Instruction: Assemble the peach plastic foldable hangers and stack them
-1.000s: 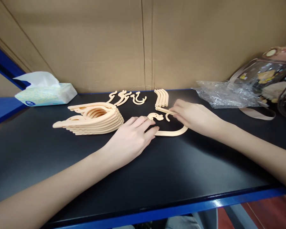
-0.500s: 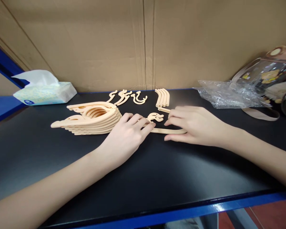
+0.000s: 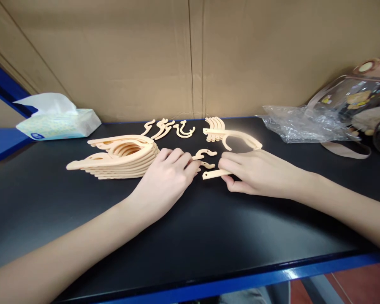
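Note:
My left hand [image 3: 174, 175] is closed, its fingertips on a cream plastic hanger hook [image 3: 207, 152]. A second hook [image 3: 208, 165] shows just below it, partly behind my fingers; whether I hold that one too cannot be made out. In my right hand [image 3: 256, 172] is a cream hanger piece with two arms; one hanger arm [image 3: 213, 173] points left from my fingers, and the other hanger arm [image 3: 242, 135] curves up behind the hand. Their joint is hidden by my hand. Beside my left hand is a stack of folded cream hangers [image 3: 123, 162].
More loose hooks [image 3: 164, 128] lie at the back of the black table [image 3: 190, 249]. A row of curved hanger arms [image 3: 215, 123] is near the back wall. A tissue pack [image 3: 58, 122] stands left. Crumpled clear plastic [image 3: 304, 124] and a transparent bag [image 3: 361, 97] are right.
My right hand has raised and turned the hanger piece, so its arms now spread apart beside my fingers. The two hooks by my left hand have separated slightly.

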A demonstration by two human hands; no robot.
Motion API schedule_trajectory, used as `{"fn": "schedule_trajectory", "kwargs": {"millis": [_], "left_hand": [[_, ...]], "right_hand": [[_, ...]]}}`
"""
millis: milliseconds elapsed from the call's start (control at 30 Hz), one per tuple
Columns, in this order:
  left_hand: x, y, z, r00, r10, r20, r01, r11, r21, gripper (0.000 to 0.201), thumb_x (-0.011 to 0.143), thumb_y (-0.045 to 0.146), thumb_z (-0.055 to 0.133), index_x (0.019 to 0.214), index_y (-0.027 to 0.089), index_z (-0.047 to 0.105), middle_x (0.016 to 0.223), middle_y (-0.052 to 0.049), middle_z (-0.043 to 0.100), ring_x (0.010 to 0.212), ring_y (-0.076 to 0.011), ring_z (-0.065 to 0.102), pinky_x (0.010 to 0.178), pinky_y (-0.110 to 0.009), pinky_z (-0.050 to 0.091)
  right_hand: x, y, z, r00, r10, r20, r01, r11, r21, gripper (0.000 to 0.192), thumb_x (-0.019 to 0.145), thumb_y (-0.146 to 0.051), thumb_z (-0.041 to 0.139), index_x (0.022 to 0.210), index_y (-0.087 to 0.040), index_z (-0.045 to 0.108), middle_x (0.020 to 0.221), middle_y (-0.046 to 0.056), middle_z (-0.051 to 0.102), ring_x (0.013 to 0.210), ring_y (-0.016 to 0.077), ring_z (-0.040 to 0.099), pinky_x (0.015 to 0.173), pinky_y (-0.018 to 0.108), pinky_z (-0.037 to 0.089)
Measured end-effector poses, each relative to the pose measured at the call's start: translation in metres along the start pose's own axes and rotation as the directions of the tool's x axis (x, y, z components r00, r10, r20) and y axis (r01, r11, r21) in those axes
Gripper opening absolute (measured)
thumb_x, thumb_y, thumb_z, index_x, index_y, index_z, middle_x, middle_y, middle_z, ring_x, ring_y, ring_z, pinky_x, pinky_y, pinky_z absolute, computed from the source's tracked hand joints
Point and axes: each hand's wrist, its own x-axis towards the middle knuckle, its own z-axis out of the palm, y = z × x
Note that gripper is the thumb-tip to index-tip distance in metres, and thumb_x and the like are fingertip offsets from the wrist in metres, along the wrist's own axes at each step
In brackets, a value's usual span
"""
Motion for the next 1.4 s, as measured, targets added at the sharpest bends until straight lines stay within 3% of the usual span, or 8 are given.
{"fn": "schedule_trajectory", "kwargs": {"millis": [167, 333, 533, 767, 900, 1067, 1233, 1400], "left_hand": [[0.000, 0.001, -0.003, 1.000, -0.009, -0.001, 0.009, 1.000, 0.020, 0.019, 0.090, 0.012, 0.052, 0.102, 0.010, 0.066, 0.087, -0.006, 0.064, 0.081, -0.0247, 0.057, 0.069, -0.037, 0.042], [0.001, 0.001, -0.001, 0.996, -0.081, 0.047, 0.080, 0.997, 0.019, 0.024, 0.095, 0.023, 0.047, 0.105, 0.012, 0.066, 0.091, -0.006, 0.067, 0.085, -0.0266, 0.060, 0.069, -0.039, 0.042], [0.002, 0.001, 0.001, 0.998, -0.039, 0.043, 0.038, 0.999, 0.014, 0.023, 0.096, 0.020, 0.046, 0.094, 0.011, 0.067, 0.085, -0.006, 0.067, 0.082, -0.0253, 0.060, 0.068, -0.039, 0.043], [0.001, 0.002, 0.001, 0.999, -0.031, 0.031, 0.030, 0.998, 0.047, 0.025, 0.092, 0.013, 0.049, 0.111, 0.008, 0.063, 0.086, -0.007, 0.066, 0.081, -0.0258, 0.058, 0.068, -0.038, 0.043], [0.000, 0.002, -0.001, 0.999, -0.043, -0.014, 0.042, 0.999, -0.032, 0.031, 0.090, 0.006, 0.046, 0.118, 0.006, 0.059, 0.083, -0.006, 0.060, 0.078, -0.0236, 0.054, 0.070, -0.036, 0.043], [-0.001, 0.005, -0.007, 0.975, -0.223, 0.026, 0.221, 0.935, -0.279, 0.058, 0.088, -0.001, 0.036, 0.140, 0.024, 0.041, 0.091, -0.003, 0.053, 0.073, -0.0178, 0.050, 0.066, -0.030, 0.042], [-0.001, 0.010, -0.009, 0.935, -0.345, 0.080, 0.349, 0.858, -0.376, 0.032, 0.097, 0.027, 0.039, 0.127, 0.019, 0.049, 0.093, -0.003, 0.056, 0.076, -0.0174, 0.057, 0.064, -0.028, 0.042], [-0.001, 0.012, -0.012, 0.941, -0.303, 0.151, 0.338, 0.873, -0.352, 0.030, 0.100, 0.034, 0.032, 0.097, 0.018, 0.058, 0.083, 0.000, 0.057, 0.061, -0.0128, 0.055, 0.048, -0.025, 0.032]], "right_hand": [[-0.001, 0.001, 0.000, 0.999, 0.014, -0.029, -0.016, 0.997, -0.075, 0.014, 0.088, -0.020, 0.043, 0.084, -0.016, 0.056, 0.080, 0.002, 0.062, 0.052, 0.0122, 0.049, 0.045, 0.028, 0.019], [0.000, 0.002, 0.002, 0.999, 0.011, -0.031, -0.015, 0.992, -0.128, 0.017, 0.089, -0.020, 0.041, 0.086, -0.016, 0.057, 0.063, 0.000, 0.058, 0.046, 0.0128, 0.046, 0.046, 0.027, 0.018], [0.000, 0.003, 0.006, 0.997, 0.013, -0.078, -0.030, 0.975, -0.221, 0.021, 0.090, -0.022, 0.037, 0.090, -0.015, 0.058, 0.055, -0.001, 0.056, 0.041, 0.0139, 0.045, 0.047, 0.028, 0.019], [0.000, 0.003, 0.003, 0.989, 0.066, -0.130, -0.094, 0.969, -0.230, 0.020, 0.090, -0.026, 0.040, 0.094, -0.016, 0.058, 0.058, 0.000, 0.061, 0.045, 0.0155, 0.052, 0.045, 0.026, 0.016], [0.000, 0.005, 0.002, 0.988, 0.066, -0.136, -0.094, 0.974, -0.207, 0.029, 0.094, -0.037, 0.041, 0.087, -0.015, 0.059, 0.057, 0.001, 0.061, 0.045, 0.0145, 0.053, 0.045, 0.026, 0.017], [-0.001, 0.010, 0.004, 0.984, 0.043, -0.173, -0.070, 0.985, -0.155, 0.025, 0.096, -0.029, 0.044, 0.082, -0.016, 0.060, 0.060, -0.001, 0.061, 0.053, 0.0138, 0.059, 0.047, 0.026, 0.023], [-0.001, 0.010, 0.005, 0.994, 0.029, -0.104, -0.035, 0.998, -0.051, 0.023, 0.097, -0.031, 0.044, 0.093, -0.017, 0.062, 0.072, 0.000, 0.065, 0.059, 0.0138, 0.060, 0.050, 0.027, 0.028], [-0.001, 0.008, 0.003, 0.998, 0.062, -0.029, -0.062, 0.998, 0.014, 0.026, 0.099, -0.032, 0.041, 0.101, -0.018, 0.063, 0.080, 0.001, 0.067, 0.063, 0.0142, 0.061, 0.051, 0.027, 0.028]]}}
